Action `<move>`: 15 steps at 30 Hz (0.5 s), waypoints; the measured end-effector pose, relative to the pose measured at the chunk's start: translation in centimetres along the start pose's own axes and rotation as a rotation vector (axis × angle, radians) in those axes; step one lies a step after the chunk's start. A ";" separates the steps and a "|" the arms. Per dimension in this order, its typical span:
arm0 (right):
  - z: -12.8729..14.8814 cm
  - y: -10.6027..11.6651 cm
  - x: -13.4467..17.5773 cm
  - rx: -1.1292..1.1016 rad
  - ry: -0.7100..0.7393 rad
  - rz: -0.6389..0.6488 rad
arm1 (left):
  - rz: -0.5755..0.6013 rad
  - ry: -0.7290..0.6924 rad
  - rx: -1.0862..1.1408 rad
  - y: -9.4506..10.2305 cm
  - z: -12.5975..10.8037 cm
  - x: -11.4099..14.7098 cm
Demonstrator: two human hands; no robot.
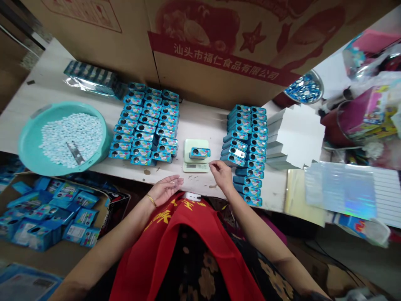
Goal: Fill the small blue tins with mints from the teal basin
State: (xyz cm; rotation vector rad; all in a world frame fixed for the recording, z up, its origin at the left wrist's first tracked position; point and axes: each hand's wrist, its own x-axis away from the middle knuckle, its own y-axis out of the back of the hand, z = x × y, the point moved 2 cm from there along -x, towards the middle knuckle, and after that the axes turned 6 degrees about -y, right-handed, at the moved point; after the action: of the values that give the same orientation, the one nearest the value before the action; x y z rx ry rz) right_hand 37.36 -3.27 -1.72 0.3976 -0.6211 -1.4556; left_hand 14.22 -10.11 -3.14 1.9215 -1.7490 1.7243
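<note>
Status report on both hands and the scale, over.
Left hand open, off the scale. Right hand fingertips together, beside scale. Blue container on scale, nothing covering it.

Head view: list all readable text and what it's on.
"汕头市福仁食品有限公司": large carton, on its red band.
Yellow characters on red apron: folded, not surely readable.
Blue containers, scale display: too small.
All other print: too small or blurred.
</note>
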 end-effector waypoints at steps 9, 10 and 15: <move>6.2 -4.9 5.9 0.294 0.459 0.480 | 0.188 0.065 0.036 -2.4 1.5 0.2; 6.2 -5.2 6.1 0.320 0.476 0.494 | 0.195 0.079 0.028 -2.4 1.6 0.3; 5.6 -5.2 5.6 0.183 0.453 0.606 | 0.261 0.159 -0.050 -2.6 1.7 0.9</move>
State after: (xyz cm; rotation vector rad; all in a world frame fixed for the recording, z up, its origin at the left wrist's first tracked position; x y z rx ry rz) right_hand 29.85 -8.66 0.37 0.5996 -0.4507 -0.7002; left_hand 16.94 -10.87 -1.57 1.5456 -2.0343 1.8308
